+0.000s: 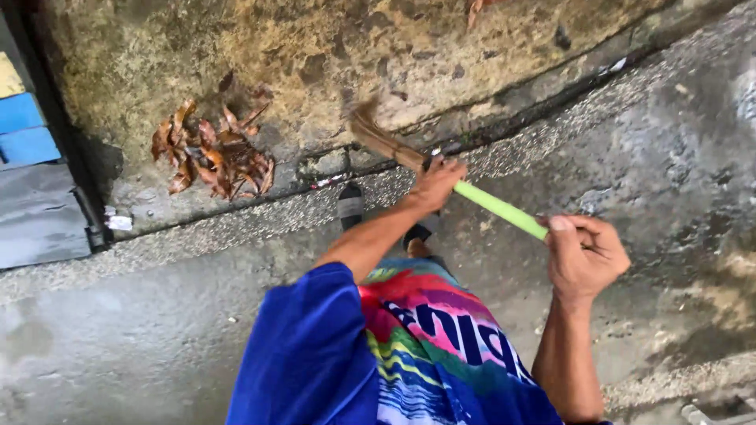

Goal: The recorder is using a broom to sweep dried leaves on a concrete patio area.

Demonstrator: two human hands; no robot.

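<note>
Nearest the camera was the person's own body: a blue sleeve (303, 346) on the left shoulder and a bright, many-coloured striped shirt (441, 346) filling the lower middle of the view.

Just beyond, the right hand (583, 256) was curled tight around the upper end of a broom's green handle (500, 208), fingers wrapped over it and the thumb on top. The handle ran up and to the left from that fist to the left hand (435, 182), which was clamped around it lower down, close to where the green gave way to the brown bristles. Both hands were closed on the broom, well apart from each other along the handle.

Below the left forearm a foot in a dark sandal (350, 206) stood on the wet grey concrete ground (157, 315).

The bristles (378, 138) splayed out past the left hand, blurred, their tips over the narrow gutter (504, 118) that ran along the foot of a stained, yellowish wall (315, 47).

Farther left, a small heap of dry brown leaves (213, 153) lay against the base of the wall, apart from the bristles. At the far left edge were blue and yellow panels (24, 126) above a dark sheet, with a scrap of white litter (120, 223) near its corner.
</note>
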